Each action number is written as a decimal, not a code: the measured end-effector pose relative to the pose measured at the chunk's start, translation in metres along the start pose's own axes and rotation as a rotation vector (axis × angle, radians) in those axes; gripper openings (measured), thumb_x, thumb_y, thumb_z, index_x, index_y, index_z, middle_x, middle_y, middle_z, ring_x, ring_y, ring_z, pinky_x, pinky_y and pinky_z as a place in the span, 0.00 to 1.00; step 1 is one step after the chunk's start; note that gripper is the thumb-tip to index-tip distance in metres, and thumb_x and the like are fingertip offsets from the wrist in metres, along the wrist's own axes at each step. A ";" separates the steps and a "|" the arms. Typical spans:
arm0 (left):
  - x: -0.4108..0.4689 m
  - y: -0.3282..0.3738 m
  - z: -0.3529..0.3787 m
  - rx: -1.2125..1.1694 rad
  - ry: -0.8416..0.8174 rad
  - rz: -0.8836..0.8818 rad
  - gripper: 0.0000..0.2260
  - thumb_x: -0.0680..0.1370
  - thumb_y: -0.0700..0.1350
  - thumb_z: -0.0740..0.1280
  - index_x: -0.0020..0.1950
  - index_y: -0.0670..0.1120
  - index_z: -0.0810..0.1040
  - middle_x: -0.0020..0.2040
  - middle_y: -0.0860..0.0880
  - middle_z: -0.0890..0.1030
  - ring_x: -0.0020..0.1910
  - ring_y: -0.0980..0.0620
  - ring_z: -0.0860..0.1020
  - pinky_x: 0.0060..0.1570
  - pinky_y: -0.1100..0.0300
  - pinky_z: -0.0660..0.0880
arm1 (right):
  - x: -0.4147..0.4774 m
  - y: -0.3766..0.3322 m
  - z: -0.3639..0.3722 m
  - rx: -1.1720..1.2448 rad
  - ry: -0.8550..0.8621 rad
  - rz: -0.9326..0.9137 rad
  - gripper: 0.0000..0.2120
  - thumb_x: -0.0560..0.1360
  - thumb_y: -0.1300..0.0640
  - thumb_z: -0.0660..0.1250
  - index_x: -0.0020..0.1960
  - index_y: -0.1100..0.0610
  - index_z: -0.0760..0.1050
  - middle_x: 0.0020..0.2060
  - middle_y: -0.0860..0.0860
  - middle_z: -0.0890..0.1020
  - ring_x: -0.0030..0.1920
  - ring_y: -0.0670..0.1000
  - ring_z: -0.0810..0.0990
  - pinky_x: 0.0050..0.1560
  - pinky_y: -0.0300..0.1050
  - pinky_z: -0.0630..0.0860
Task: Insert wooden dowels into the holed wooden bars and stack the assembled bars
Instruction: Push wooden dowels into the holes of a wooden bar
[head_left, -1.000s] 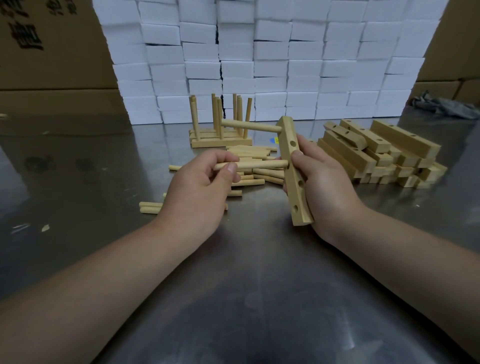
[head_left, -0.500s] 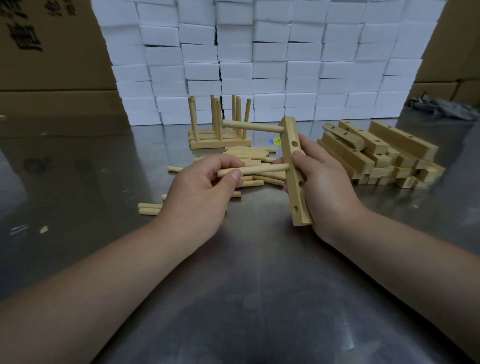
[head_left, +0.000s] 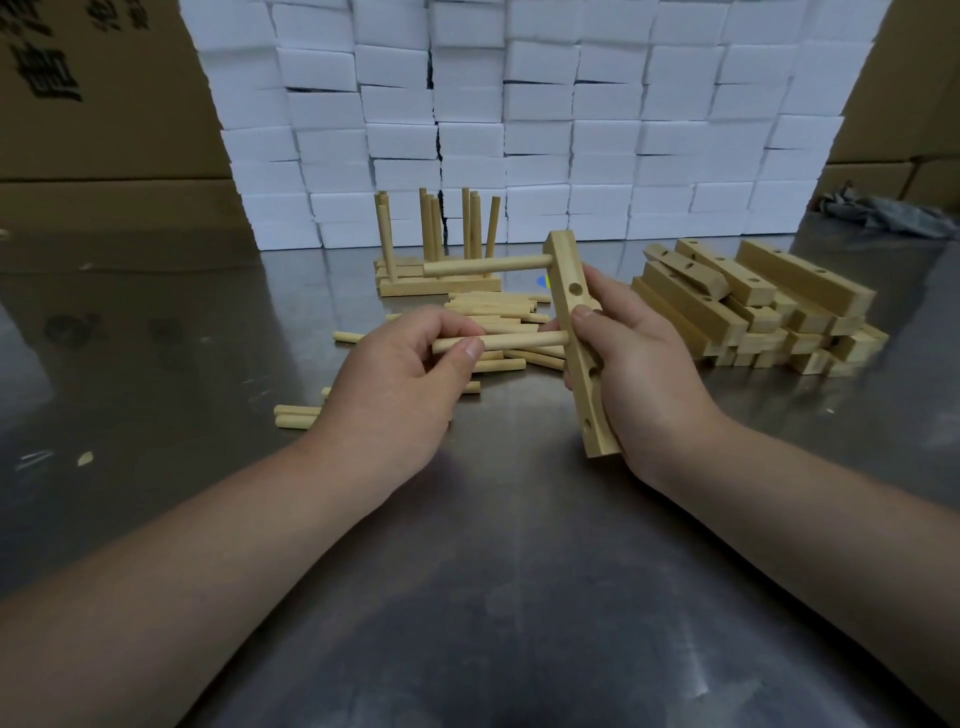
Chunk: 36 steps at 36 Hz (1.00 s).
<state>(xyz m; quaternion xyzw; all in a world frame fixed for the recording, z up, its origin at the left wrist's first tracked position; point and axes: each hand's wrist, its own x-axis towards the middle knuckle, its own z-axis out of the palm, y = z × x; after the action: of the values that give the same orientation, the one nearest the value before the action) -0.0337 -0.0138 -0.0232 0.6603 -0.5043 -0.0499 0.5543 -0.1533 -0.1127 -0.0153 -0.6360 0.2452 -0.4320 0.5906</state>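
My right hand grips a holed wooden bar, held nearly upright above the metal table. One dowel sticks out leftward from the bar's top hole. My left hand pinches a second dowel between thumb and fingers, its right end at the bar's face near the middle holes. Loose dowels lie in a pile behind my hands. Assembled bars with upright dowels stand stacked further back. A heap of bare holed bars lies to the right.
A wall of white foam blocks closes off the back of the steel table. Cardboard boxes stand at the left and right. A grey rag lies at the far right. Two stray dowels sit left of my left hand.
The second dowel has levelled out and pressed rightward against the bar's face, while my left hand shifted slightly along it. The bar stays almost still in my right hand.
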 end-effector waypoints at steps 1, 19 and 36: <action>0.000 0.000 0.000 0.005 -0.003 0.010 0.11 0.76 0.44 0.66 0.38 0.60 0.75 0.35 0.56 0.77 0.31 0.64 0.73 0.28 0.75 0.67 | 0.000 0.000 0.000 0.018 0.000 0.009 0.16 0.79 0.61 0.57 0.61 0.45 0.71 0.38 0.49 0.79 0.33 0.43 0.73 0.33 0.36 0.72; 0.004 0.003 -0.001 -0.257 0.004 -0.174 0.06 0.75 0.45 0.66 0.49 0.54 0.72 0.35 0.58 0.82 0.31 0.61 0.78 0.39 0.63 0.75 | 0.004 0.004 -0.002 0.099 0.032 0.097 0.16 0.79 0.59 0.58 0.62 0.46 0.73 0.42 0.49 0.78 0.29 0.43 0.74 0.27 0.35 0.72; 0.005 0.000 -0.006 1.103 -0.211 -0.081 0.14 0.74 0.56 0.59 0.55 0.54 0.77 0.53 0.52 0.74 0.53 0.50 0.70 0.51 0.53 0.65 | 0.019 0.012 -0.009 0.313 0.166 0.297 0.16 0.81 0.58 0.53 0.67 0.58 0.68 0.35 0.54 0.83 0.30 0.47 0.76 0.28 0.39 0.71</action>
<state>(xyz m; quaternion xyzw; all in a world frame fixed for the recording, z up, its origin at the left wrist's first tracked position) -0.0274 -0.0135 -0.0180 0.8626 -0.4825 0.1341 0.0713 -0.1484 -0.1352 -0.0224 -0.4559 0.3136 -0.4240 0.7170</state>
